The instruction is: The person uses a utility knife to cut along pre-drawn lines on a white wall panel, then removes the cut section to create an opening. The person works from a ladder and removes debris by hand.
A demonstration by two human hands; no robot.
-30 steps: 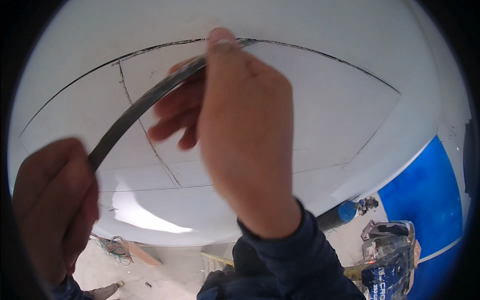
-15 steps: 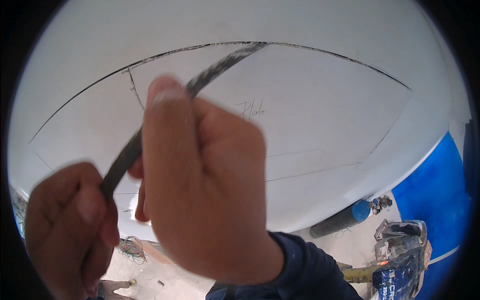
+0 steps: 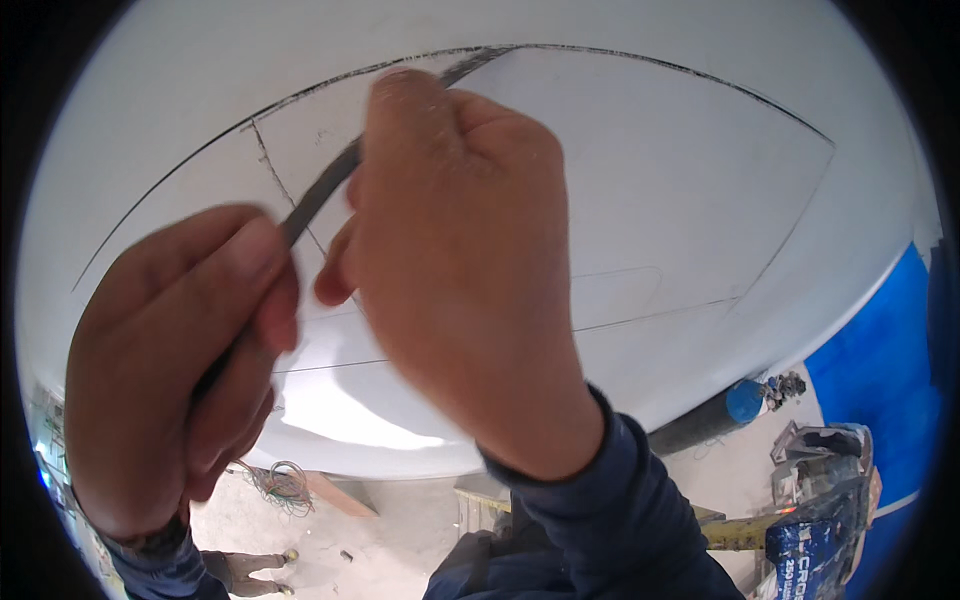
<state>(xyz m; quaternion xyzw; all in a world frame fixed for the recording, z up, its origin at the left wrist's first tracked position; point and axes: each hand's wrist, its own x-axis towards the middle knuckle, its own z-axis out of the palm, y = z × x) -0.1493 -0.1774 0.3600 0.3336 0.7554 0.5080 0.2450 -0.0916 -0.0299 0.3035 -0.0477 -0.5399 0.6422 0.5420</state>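
My right hand (image 3: pixel 470 250) is closed around the middle of a narrow dark grey strip (image 3: pixel 330 188), its back toward me. Lower down, my left hand (image 3: pixel 180 340) grips the same strip between thumb and fingers, and a dark piece shows below its fingers. The strip slants up to the right, and its far end meets a black line (image 3: pixel 640 56) curving across a large white rounded surface (image 3: pixel 690 200). Whether that end sits in a groove or only touches it, I cannot tell. Thin pencil-like lines mark off a panel shape on the white surface.
Below on the right lie a dark cylinder with a blue top (image 3: pixel 745 400) and a blue printed package (image 3: pixel 815 550) beside a yellowish beam (image 3: pixel 735 533). A blue sheet-like surface (image 3: pixel 870 340) stands at far right. Coiled wires (image 3: pixel 285 488) and a person's trousered legs (image 3: pixel 250 573) show at lower left.
Both hands have moved up and to the right along with the strip, the left coming closer to the right. The strip's far end stays at the black line. The view has shifted slightly.
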